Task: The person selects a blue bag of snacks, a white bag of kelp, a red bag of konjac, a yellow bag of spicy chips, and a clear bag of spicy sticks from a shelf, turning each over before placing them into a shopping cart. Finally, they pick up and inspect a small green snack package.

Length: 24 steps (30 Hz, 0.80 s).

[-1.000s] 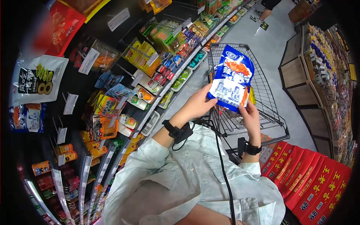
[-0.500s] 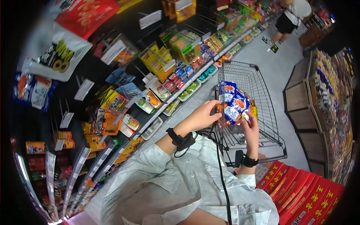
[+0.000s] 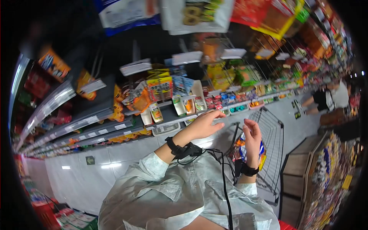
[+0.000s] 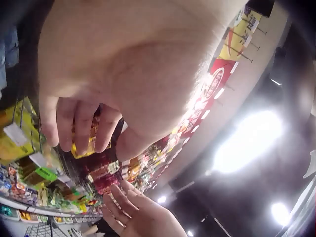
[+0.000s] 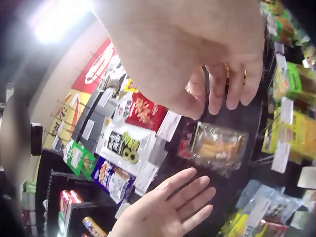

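Both hands are raised in front of the body and hold nothing. In the head view the left hand (image 3: 204, 124) has its fingers loosely extended, between the shelf and the cart. The right hand (image 3: 252, 143) points upward over the near side of the wire cart (image 3: 273, 153), fingers relaxed. Partly hidden behind it, packets (image 3: 262, 153) in blue and yellow lie in the cart. The left wrist view shows the left palm (image 4: 113, 74) large, with the right hand (image 4: 143, 215) below. In the right wrist view the two hands are apart.
Along the front runs a shelf with hanging snack bags (image 3: 160, 88), price tags (image 3: 187, 58) and small trays (image 3: 165, 128). A wooden display bin (image 3: 297, 168) stands at the right. A person (image 3: 334, 96) is farther down the aisle, and red boxes (image 3: 43, 214) are at lower left.
The blue packet held in both hands went down into the cart and was let go. The head view has since turned toward the shelf, and both hands have lifted off the packets.
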### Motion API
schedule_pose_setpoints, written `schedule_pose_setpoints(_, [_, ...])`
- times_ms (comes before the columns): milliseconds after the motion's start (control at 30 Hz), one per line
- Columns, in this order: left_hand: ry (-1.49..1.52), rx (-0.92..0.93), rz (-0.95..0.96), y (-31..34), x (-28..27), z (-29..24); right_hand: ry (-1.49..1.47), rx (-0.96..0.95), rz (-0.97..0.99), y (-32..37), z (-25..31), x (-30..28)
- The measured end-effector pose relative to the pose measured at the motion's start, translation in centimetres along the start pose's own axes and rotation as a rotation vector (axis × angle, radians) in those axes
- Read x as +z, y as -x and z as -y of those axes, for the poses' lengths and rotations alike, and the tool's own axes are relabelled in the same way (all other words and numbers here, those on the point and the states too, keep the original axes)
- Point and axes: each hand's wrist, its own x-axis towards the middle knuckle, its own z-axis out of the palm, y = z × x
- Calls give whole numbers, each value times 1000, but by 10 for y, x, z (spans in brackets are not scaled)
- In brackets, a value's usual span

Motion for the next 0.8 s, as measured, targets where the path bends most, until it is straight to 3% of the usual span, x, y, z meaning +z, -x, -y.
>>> schedule_pose_setpoints(233, [60, 51, -364, 68, -110, -34, -56, -271, 314, -36, 67, 137])
schedule_pose_setpoints(433, [98, 228, -632, 114, -185, -91, -89, -490, 448, -52, 137, 213])
schedule_pose_setpoints(600, [-131, 355, -925, 109, -244, -109, -170, -616, 462, -71, 195, 257])
schedule_pose_setpoints(800, [-136, 349, -1173, 69, -281, -101, -238, -620, 559, -98, 213, 289])
